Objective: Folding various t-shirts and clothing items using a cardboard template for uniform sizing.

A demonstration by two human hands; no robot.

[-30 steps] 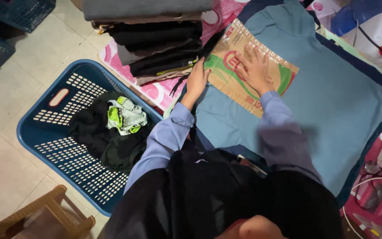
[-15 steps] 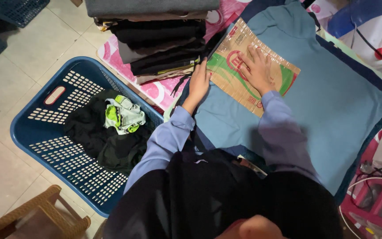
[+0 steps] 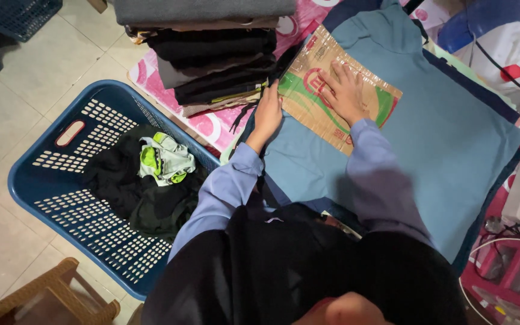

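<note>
A: Where is the cardboard sheet (image 3: 332, 96) now?

B: It lies flat on the blue garment (image 3: 446, 144), near the garment's upper left edge, just beside the stack of folded clothes (image 3: 212, 54). The right hand (image 3: 345, 91) presses on its middle with the fingers spread apart and flat, gripping nothing. The left hand (image 3: 268, 114) is at the sheet's lower left edge; its fingers seem together, but I cannot tell if they pinch the cloth or only touch it.

A: What could go wrong?

B: I think the sheet may slide if the right hand lifts, and then it would sit crooked on the cloth. Also the left arm is close to the stack, so a wide move could push the top pieces over.

A: Is anything different from the earlier frame?

B: Very little. The hands and the sheet are in the same places. The blue basket (image 3: 43, 198) with dark clothes stays at the left on the floor; only the view has shifted slightly.
</note>
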